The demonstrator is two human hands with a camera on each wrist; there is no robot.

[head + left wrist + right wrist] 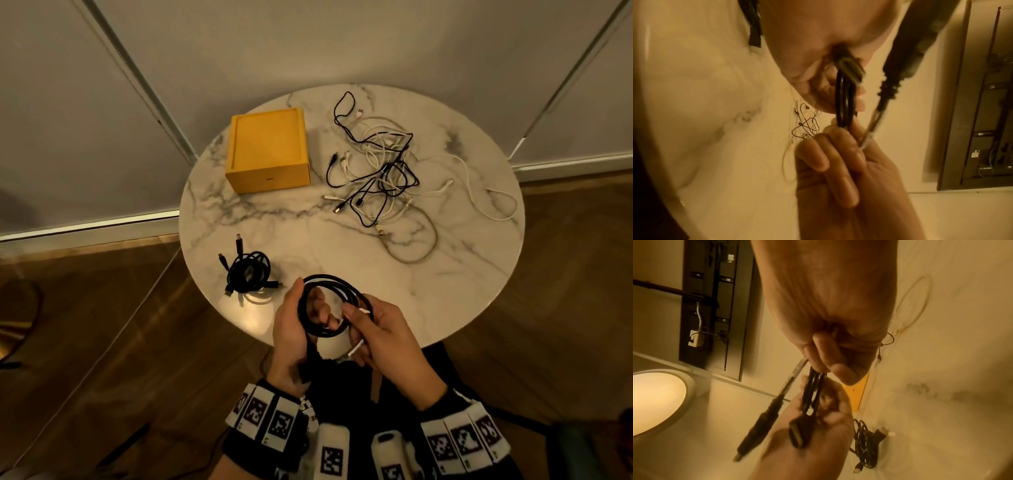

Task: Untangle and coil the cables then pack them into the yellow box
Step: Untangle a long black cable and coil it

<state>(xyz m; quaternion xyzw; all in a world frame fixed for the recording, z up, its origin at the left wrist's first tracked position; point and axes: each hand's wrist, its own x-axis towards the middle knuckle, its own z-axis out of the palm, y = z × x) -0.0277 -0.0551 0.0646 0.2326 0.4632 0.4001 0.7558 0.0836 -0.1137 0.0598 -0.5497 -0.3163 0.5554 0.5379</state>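
Head view: one black bundle (pixel 248 275) lies coiled on the surface (pixel 308 226), just left of and beyond the left hand (pixel 291 322); a second cable, the coil (pixel 330 308), is held between both hands above the surface's near edge; the left hand has its fingers curled through the loops, the right hand (pixel 380 335) pinches their right side, with a pale end (pixel 356 349) poking out below its fingers; the tangle (pixel 380 171) of black and white cables sits well beyond the right hand, untouched; the box (pixel 269 150) stands well beyond the left hand, with nothing visible in it; so, by my reckoning, one cable is done, one nearly wound, most still to sort, and nothing packed.

Left wrist view: the left hand's fingers close round the black loops (pixel 844 100), a plug (pixel 852 69) lodged against the palm; the right hand grips the loops from below; a loose plug (pixel 898 68) hangs blurred beside them.

Right wrist view: the right hand's thumb and fingers pinch the loops (pixel 813 386); the left hand cups them beneath; the bundle lies beyond the left hand; a sliver of box shows past the thumb.
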